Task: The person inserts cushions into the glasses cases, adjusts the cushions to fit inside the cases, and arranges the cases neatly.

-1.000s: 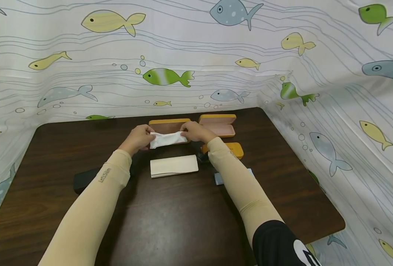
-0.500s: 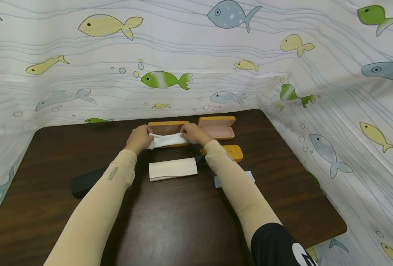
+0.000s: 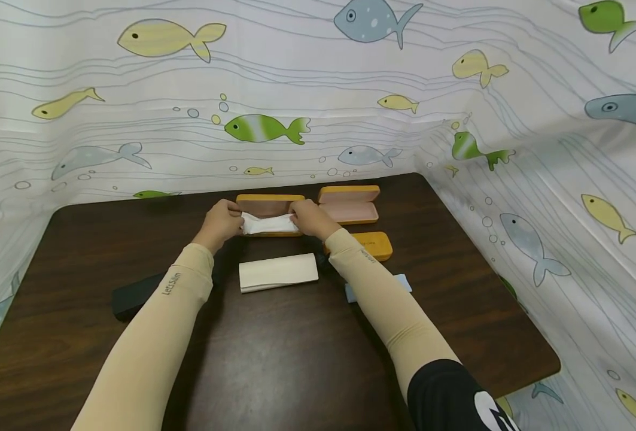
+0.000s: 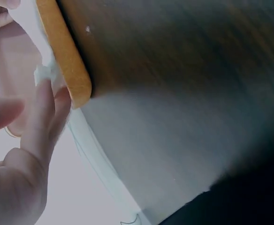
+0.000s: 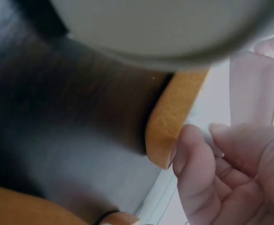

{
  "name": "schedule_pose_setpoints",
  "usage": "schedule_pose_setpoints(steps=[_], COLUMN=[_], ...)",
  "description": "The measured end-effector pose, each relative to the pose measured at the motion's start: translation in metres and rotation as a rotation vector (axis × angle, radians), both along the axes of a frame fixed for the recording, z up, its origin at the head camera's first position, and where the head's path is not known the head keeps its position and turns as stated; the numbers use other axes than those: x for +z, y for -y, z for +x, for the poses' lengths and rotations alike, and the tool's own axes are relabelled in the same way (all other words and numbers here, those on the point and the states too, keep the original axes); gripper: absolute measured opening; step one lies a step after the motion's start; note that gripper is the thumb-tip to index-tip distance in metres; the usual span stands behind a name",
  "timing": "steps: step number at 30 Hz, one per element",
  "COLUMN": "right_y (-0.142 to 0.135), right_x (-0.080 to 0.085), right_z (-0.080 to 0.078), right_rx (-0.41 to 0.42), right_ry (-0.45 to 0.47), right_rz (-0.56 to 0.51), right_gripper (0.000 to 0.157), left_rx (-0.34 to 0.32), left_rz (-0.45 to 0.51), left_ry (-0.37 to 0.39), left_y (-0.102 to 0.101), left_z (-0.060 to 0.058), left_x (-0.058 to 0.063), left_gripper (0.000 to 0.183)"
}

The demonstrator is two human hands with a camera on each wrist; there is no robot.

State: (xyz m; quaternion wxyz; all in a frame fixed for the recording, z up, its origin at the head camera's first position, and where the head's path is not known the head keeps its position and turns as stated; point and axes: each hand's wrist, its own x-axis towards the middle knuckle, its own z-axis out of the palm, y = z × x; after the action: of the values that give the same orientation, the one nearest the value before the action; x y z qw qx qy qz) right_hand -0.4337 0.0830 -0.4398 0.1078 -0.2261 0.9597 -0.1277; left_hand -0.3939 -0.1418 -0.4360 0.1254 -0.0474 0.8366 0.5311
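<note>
A soft white packet (image 3: pixel 268 224) lies across the tray of an open orange glasses case (image 3: pixel 266 208) with a pinkish lining, at the table's back. My left hand (image 3: pixel 221 224) is at the packet's left end. In the left wrist view one fingertip touches the packet's end (image 4: pixel 44 70), while another blurred finger stands apart from it. At the other end my right hand (image 3: pixel 313 218) pinches the packet's corner between thumb and finger, beside the case's front wall (image 5: pixel 174 117). What the packet contains is hidden.
Another open orange case (image 3: pixel 350 206) stands to the right, with a closed orange case (image 3: pixel 377 245) before it. A folded cream piece (image 3: pixel 278 272) lies in front. A black case (image 3: pixel 134 294) is at left, and a light blue cloth (image 3: pixel 404 282) lies partly under my right forearm.
The white packet has lowered slightly into the open case, with both hands following. My left fingers shift at its end. The other things stay put; the head view has moved slightly.
</note>
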Motion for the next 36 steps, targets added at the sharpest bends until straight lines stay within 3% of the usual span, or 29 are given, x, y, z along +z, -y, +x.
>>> schedule_pose_setpoints(steps=[5,12,16,20,22,26,29,36], right_y=[0.004,0.003,0.0,-0.001,-0.002,-0.005,-0.007,-0.008], right_x=[0.001,0.014,0.026,0.031,0.03,0.023,0.018,0.02], right_z=[0.003,0.014,0.022,0.025,0.025,0.021,0.02,0.023], right_rx=[-0.014,0.014,0.024,0.003,0.0,0.038,0.043,0.03], right_ry=[-0.016,-0.045,-0.133,-0.349,-0.389,-0.202,-0.066,-0.05], right_rz=[0.01,0.091,0.081,0.033,0.056,0.169,0.227,0.21], right_gripper=[0.02,0.02,0.023,0.023,0.03,0.059,0.062,0.058], left_rx=[0.006,-0.001,0.02,-0.084,-0.154,-0.236,-0.245,-0.245], left_rz=[-0.041,-0.369,-0.457,-0.491,-0.517,-0.539,-0.546,-0.581], left_ry=[-0.05,-0.173,-0.254,-0.337,-0.346,-0.331,-0.353,-0.384], left_y=[0.002,0.008,0.005,0.003,0.003,0.002,0.002,0.004], left_z=[0.002,0.004,0.003,0.002,0.002,0.003,0.004,0.008], left_x=[-0.001,-0.002,0.001,0.002,0.001,-0.001,0.0,0.002], left_gripper=[0.046,0.038,0.05,0.065,0.065,0.062,0.06,0.056])
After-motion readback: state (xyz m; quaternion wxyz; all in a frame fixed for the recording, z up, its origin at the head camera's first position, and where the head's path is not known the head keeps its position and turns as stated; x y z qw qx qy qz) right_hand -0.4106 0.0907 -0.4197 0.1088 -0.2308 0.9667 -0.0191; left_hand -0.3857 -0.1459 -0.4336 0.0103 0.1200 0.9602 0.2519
